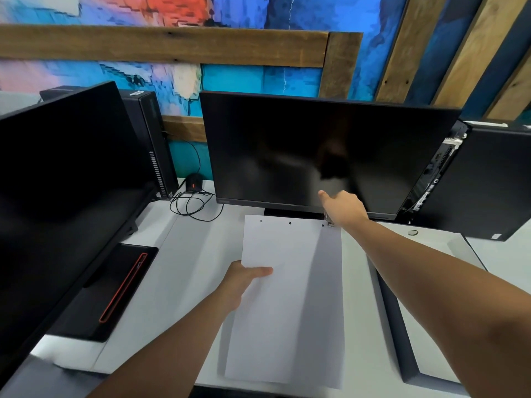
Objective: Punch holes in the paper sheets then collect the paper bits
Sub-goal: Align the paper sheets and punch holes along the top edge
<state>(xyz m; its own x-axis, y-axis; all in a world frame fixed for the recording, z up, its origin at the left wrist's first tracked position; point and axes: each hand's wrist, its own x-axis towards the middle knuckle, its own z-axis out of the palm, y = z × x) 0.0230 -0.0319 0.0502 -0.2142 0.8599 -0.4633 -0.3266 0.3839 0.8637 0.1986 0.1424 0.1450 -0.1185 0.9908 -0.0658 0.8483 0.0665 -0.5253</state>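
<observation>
Head view: white paper sheets [287, 297], 3 top holes, in pinch of left hand [244, 282].

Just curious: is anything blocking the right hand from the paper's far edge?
Nothing visible does. The right hand is at the far right corner of the paper sheets, and a small metal tool shows under it.

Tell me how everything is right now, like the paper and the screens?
Paper sheets: held up, three holes along the far edge.
Hole punch: at the paper's far right corner, mostly hidden.
Left hand: pinches the paper's left edge.
Right hand: holds the hole punch.
Middle monitor: dark.
Left monitor: dark.
</observation>
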